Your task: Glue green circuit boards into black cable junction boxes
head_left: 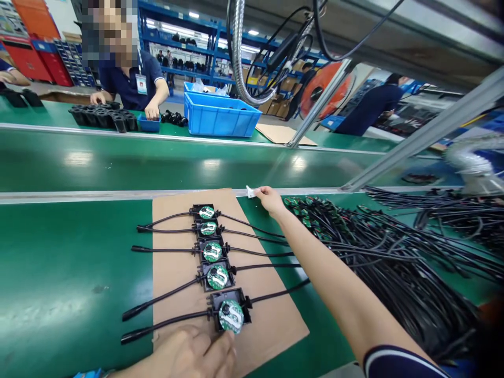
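A column of several black plastic housings, each bearing a round green circuit board with a white S-shaped streak, lies on a cardboard sheet. Black cables run out of both sides of each housing. My left hand is at the nearest housing, its bent fingers at the lower edge of that circuit board; the board overhangs the housing's near edge. Farther off, my right hand pinches a small white piece by the metal rail; its exact kind is unclear.
Right of the cardboard lies a big heap of black cables with green boards at their ends. A metal rail crosses behind. Beyond it, a co-worker handles black parts near a blue bin. A slanted metal post rises at right.
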Demonstrator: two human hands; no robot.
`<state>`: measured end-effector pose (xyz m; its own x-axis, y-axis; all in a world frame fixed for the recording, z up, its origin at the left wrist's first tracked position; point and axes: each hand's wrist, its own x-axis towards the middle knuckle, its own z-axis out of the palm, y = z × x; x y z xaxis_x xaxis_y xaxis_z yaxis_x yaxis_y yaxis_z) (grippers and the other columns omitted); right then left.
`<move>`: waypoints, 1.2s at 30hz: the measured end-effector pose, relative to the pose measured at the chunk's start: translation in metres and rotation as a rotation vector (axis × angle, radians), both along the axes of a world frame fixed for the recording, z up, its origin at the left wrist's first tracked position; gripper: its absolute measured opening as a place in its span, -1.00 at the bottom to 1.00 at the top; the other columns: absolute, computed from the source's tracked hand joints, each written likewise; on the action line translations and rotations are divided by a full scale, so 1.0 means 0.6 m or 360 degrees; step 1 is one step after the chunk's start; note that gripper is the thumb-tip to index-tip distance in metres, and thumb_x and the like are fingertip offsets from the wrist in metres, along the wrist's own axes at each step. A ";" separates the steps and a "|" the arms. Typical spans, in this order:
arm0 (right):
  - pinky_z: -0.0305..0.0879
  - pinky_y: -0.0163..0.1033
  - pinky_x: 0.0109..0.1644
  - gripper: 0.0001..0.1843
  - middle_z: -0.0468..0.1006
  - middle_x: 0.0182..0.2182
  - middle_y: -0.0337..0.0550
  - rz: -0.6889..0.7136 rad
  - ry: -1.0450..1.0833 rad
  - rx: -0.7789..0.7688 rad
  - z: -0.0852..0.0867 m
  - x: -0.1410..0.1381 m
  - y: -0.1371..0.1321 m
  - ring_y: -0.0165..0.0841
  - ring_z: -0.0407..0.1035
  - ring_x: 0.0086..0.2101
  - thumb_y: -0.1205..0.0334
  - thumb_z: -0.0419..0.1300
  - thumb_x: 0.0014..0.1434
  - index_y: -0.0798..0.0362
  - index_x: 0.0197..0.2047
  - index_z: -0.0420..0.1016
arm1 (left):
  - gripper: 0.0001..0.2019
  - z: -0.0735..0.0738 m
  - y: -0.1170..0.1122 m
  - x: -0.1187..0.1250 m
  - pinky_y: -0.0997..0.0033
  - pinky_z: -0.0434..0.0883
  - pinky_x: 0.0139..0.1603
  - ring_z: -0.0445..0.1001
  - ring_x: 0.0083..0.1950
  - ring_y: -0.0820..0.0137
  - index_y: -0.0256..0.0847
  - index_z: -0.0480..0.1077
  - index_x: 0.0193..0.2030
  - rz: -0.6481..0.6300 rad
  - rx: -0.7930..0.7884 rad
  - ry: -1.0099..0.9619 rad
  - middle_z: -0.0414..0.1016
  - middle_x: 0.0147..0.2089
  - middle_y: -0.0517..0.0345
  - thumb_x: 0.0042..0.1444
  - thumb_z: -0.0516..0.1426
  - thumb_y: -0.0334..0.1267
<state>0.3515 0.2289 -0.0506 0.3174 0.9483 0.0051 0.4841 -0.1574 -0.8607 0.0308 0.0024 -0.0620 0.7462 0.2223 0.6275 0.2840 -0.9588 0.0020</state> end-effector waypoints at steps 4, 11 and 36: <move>0.40 -0.06 -0.07 -0.68 0.44 -0.04 -0.08 -0.0122 -0.0319 -0.0117 -0.012 0.009 0.003 -0.26 0.40 -0.12 0.12 0.14 0.28 0.12 0.02 0.40 | -0.79 -0.001 0.004 -0.002 0.41 0.23 -0.72 0.42 -0.58 0.44 -0.30 0.44 -0.23 -0.0027 0.0042 0.0023 0.62 -0.21 0.10 0.25 -0.02 -0.46; 0.28 -0.07 0.02 -0.81 0.46 -0.15 -0.06 -0.0035 -0.0579 0.0053 0.048 -0.011 -0.075 -0.24 0.36 -0.12 0.36 0.22 0.10 0.16 -0.17 0.42 | -0.73 0.032 0.010 -0.025 0.43 0.45 -0.43 0.50 -0.38 0.39 -0.32 0.42 -0.07 -0.0040 -0.0229 0.0090 0.59 -0.13 -0.01 0.23 -0.07 -0.45; 0.10 -0.20 -0.43 -0.78 0.43 -0.37 -0.14 0.1534 -0.1097 0.0629 0.062 -0.106 -0.404 -0.31 0.29 -0.38 0.49 0.02 0.15 0.10 -0.18 0.39 | -0.80 0.064 -0.002 -0.018 0.43 0.40 -0.37 0.48 -0.33 0.36 -0.16 0.38 -0.20 0.0586 -0.1438 0.0332 0.50 -0.31 0.14 0.28 -0.06 -0.34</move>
